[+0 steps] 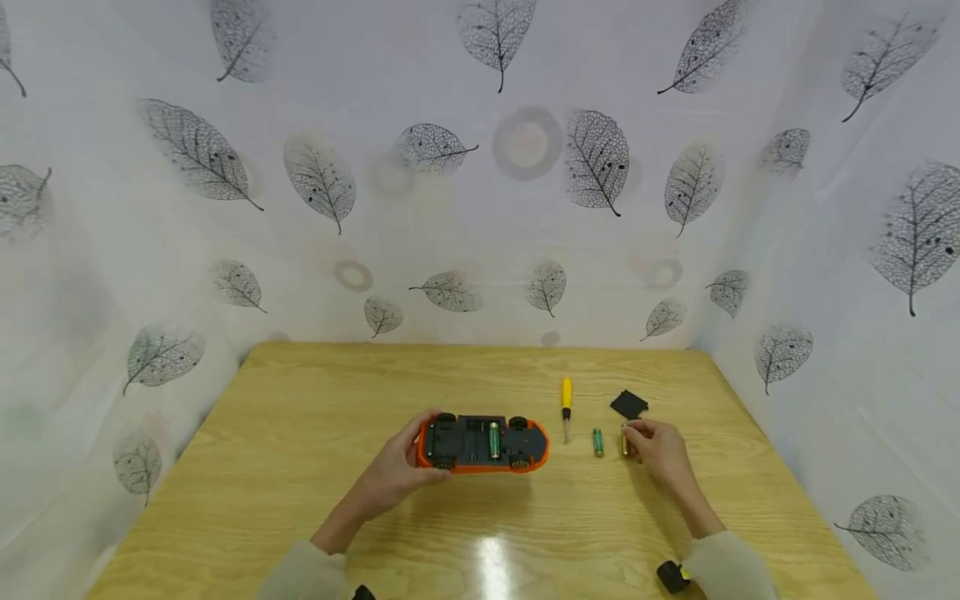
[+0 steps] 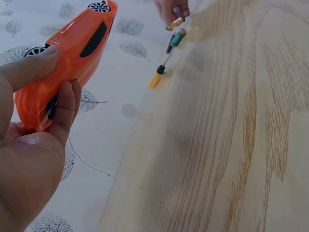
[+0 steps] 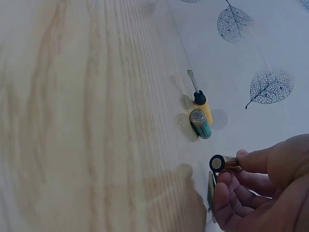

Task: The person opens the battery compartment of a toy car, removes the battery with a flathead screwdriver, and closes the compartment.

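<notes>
So there's a light wooden table (image 1: 300, 467) boxed in on three sides by a white leaf-print curtain (image 1: 450, 208), and everything sits toward the middle of it. Biggest item is the orange toy car (image 1: 482, 444), flipped belly-up so its black underside faces the head camera, with one green battery already sitting in the open compartment. The left hand (image 1: 397, 471) grips the car's left end, fingers curled round the body and thumb pressed along the side, which the left wrist view shows pretty clearly. Just right of the car lies a screwdriver (image 1: 566, 407) with a yellow handle, tip pointing back toward the person. A bit further right of the car, past the screwdriver, a loose green battery (image 1: 597, 442) lies flat on the wood. Behind that and further right of the car is a small black cover (image 1: 628, 405). The right hand (image 1: 656, 450) is right of the loose one, thumb and fingertips pinching a gold-coloured battery (image 3: 225, 163), other fingers curled under it.
</notes>
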Motion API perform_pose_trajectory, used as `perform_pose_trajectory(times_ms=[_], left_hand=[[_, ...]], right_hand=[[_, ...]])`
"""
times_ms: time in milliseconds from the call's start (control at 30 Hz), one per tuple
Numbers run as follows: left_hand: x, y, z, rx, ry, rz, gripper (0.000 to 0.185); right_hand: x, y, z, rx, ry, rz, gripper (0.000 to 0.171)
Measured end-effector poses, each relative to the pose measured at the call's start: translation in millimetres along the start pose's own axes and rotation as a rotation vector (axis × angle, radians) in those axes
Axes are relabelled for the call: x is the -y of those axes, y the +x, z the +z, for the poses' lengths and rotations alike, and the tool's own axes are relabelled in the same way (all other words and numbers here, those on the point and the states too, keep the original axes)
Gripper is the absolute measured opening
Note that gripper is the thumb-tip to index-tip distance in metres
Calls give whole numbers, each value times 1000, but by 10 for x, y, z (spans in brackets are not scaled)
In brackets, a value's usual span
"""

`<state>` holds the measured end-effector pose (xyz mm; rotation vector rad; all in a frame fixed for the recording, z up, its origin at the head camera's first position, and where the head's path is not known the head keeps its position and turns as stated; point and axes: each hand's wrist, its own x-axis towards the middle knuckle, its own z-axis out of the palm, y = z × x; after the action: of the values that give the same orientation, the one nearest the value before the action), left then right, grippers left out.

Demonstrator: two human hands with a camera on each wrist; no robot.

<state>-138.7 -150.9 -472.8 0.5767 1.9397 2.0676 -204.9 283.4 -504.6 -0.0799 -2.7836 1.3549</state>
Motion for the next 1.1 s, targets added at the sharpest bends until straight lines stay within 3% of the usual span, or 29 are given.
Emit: perform_pose_trajectory(times_ms=[1100], left_hand=[[6, 35, 46, 15, -11, 0, 87]], right_hand=[[19, -14, 86, -43, -107, -29, 22]])
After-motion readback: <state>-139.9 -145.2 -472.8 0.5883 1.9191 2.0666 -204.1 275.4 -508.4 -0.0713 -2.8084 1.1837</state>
